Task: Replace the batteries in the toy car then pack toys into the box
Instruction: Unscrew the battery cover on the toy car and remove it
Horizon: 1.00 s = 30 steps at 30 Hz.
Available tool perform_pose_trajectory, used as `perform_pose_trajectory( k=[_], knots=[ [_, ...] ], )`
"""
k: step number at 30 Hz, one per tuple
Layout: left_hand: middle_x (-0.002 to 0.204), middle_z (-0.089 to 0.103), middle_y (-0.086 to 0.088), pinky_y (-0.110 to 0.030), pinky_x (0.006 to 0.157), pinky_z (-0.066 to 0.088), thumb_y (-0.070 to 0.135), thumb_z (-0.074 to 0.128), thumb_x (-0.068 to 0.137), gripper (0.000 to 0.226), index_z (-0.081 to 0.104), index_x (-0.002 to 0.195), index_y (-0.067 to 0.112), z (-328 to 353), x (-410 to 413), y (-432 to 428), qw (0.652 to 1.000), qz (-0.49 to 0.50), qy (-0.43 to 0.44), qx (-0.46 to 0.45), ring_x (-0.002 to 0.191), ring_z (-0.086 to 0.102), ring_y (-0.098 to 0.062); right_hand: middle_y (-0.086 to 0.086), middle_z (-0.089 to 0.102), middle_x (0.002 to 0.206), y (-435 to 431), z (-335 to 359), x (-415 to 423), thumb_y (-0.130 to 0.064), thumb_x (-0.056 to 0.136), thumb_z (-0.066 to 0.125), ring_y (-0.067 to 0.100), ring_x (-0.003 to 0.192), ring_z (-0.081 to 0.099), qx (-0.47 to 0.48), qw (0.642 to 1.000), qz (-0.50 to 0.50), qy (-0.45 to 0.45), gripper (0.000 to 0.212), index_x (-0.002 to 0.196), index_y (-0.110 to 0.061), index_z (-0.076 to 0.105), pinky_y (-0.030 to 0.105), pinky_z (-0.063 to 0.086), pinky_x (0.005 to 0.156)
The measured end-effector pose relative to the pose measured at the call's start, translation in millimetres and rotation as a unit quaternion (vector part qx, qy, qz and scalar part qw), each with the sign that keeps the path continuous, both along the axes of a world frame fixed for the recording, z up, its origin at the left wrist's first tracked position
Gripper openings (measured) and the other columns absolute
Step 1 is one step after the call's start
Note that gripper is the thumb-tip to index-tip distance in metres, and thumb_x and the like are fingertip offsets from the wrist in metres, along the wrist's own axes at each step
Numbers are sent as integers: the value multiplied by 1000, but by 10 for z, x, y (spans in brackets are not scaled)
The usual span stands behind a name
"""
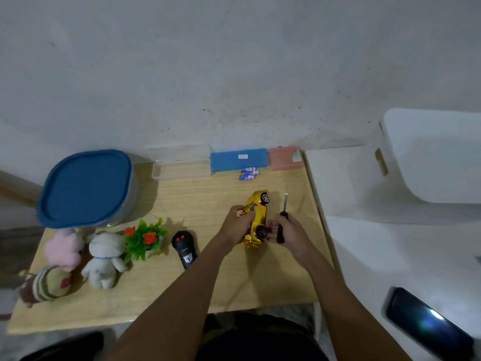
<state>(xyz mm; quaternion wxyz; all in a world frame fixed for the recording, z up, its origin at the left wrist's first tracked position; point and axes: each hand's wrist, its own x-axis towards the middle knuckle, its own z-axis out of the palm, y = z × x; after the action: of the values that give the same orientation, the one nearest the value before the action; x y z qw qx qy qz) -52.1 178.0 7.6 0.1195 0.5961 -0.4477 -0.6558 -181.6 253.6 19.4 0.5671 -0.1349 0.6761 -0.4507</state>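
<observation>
A shiny yellow toy car point(258, 214) is tilted on its side above the wooden table point(208, 282), wheels facing right. My left hand point(238, 225) grips its roof side. My right hand point(286, 231) holds a black-handled screwdriver point(283, 220) with the shaft pointing away from me, and its fingertips touch the car's rear wheel. Several blue batteries point(248, 173) lie at the table's far edge. A black remote control point(184, 249) rests left of my arms. The box with a blue lid point(87, 187) stands shut at the far left.
Plush toys sit at the left: a pink one point(63, 250), a white one point(104, 259) and a striped one point(46, 285). A small artificial plant point(144, 239) stands beside them. A clear tray point(181, 171), blue case point(238, 158) and pink case point(283, 157) line the wall. A phone point(426, 321) lies at the right.
</observation>
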Motion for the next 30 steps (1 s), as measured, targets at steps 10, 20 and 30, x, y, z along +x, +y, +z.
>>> perform_pose_trajectory(
  k=[10,20,30],
  knots=[
    [110,72,-14,-38,77,54,42,55,92,51,57,131,10,291,422,-141,958,77,266,80,95,70,-27,3,72,91,-275,572,213,-19,101,46,16,77,68,-140,983,114,14,20,98,-5,60,28,54,67],
    [106,72,-18,-40,77,55,30,54,93,38,60,123,6,404,654,-252,962,109,243,67,90,70,-31,-1,49,74,-337,646,178,-35,95,51,13,59,39,-88,943,251,201,18,94,-17,54,32,33,61],
    [90,73,-9,-34,71,54,33,37,98,38,65,106,8,371,665,-215,966,69,241,69,79,71,-24,-14,70,103,-544,658,398,-43,90,56,11,88,63,-157,838,299,429,41,130,-52,53,28,51,73]
  ],
)
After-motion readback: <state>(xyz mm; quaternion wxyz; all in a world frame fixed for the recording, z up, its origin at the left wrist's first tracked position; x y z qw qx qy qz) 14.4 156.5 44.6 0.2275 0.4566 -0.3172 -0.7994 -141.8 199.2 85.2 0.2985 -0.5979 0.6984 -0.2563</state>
